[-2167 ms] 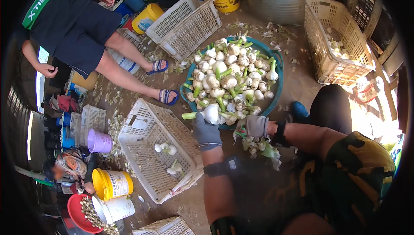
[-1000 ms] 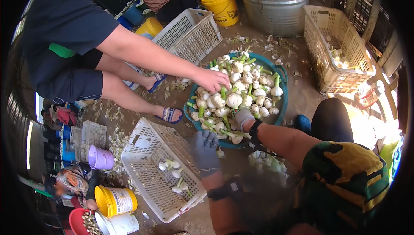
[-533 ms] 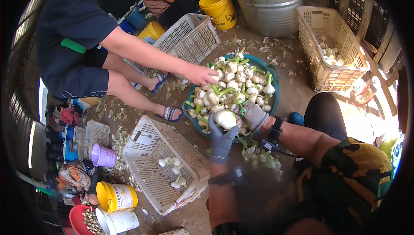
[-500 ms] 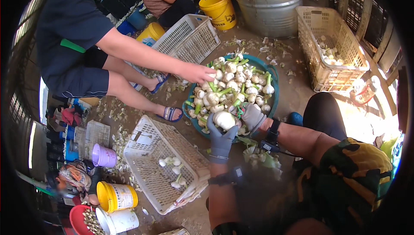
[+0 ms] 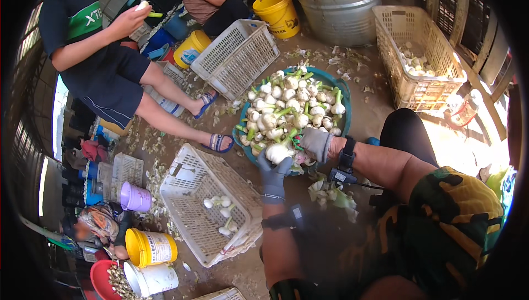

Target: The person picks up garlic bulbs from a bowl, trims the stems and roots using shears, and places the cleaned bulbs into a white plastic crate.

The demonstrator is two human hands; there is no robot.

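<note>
My left hand, in a grey glove, closes round a large white garlic bulb from below. The bulb's green stem points up toward my right hand, also gloved. Its fingers are closed at the stem around something small with green and red on it, mostly hidden. Both hands are over the near edge of a teal basin heaped with garlic bulbs with short green stems. At upper left, a co-worker's raised hand holds another garlic bulb.
Left of my arms, a white plastic crate holds several trimmed bulbs. More crates stand beyond the basin and at right. A yellow bucket and a big metal tub are at the back. Peelings litter the floor.
The co-worker has drawn a hand back from the basin, lifting out a garlic bulb, and leaned away. In my left hand the bulb has turned, and its green stem now shows.
</note>
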